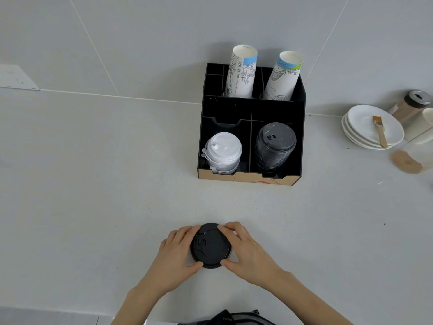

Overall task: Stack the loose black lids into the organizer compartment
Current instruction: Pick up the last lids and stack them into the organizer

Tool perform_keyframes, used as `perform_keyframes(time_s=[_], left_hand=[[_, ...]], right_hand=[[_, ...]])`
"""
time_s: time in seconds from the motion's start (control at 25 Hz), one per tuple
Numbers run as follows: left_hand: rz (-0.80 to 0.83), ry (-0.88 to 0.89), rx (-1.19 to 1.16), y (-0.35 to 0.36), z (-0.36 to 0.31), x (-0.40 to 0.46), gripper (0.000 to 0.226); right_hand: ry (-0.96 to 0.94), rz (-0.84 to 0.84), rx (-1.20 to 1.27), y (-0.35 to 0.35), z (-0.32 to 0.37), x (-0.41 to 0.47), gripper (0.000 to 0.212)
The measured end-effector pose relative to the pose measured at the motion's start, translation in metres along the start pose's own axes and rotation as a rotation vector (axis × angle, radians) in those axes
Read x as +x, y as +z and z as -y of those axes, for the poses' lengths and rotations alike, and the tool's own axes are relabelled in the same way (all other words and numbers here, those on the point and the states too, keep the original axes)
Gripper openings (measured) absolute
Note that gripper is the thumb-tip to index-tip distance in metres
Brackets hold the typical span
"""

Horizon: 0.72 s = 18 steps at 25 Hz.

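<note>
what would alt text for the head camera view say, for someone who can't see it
Seen from above, a person's left hand and right hand grip a black lid on a pale counter. Behind it, a black organizer holds a white lid stack front left, a black lid stack front right, and paper cups at the back.

Grey counter [93, 195], organizer [251, 137], lid [210, 246], plates [372, 127]
</note>
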<state>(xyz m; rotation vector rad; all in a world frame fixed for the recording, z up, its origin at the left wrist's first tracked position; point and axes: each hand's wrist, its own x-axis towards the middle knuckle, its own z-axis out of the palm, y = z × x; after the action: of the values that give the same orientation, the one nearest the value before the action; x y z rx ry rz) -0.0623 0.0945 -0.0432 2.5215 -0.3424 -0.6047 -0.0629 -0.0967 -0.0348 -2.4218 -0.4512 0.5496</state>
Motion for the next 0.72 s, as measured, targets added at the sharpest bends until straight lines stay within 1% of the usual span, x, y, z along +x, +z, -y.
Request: perform_keyframes(time_s=[0.16, 0.32, 0.48, 0.6, 0.72], left_hand=[[-0.012, 0.012, -0.022, 0.000, -0.008, 0.009, 0.092], [-0.082, 0.021, -0.110, -0.007, -0.019, 0.016, 0.091], [-0.130, 0.049, -0.240, -0.015, -0.032, 0.025, 0.084], [-0.173, 0.055, -0.274, -0.019, -0.040, 0.035, 0.072], [-0.198, 0.063, -0.303, -0.024, -0.050, 0.045, 0.072]], right_hand=[[-0.020, -0.058, 0.028, -0.006, -0.007, -0.002, 0.062], [-0.028, -0.127, 0.049, -0.019, -0.010, -0.002, 0.059], [-0.027, -0.191, 0.105, -0.030, -0.009, -0.003, 0.059], [0.014, -0.283, 0.172, -0.039, -0.010, -0.002, 0.057], [0.050, -0.363, 0.211, -0.049, -0.012, -0.002, 0.055]])
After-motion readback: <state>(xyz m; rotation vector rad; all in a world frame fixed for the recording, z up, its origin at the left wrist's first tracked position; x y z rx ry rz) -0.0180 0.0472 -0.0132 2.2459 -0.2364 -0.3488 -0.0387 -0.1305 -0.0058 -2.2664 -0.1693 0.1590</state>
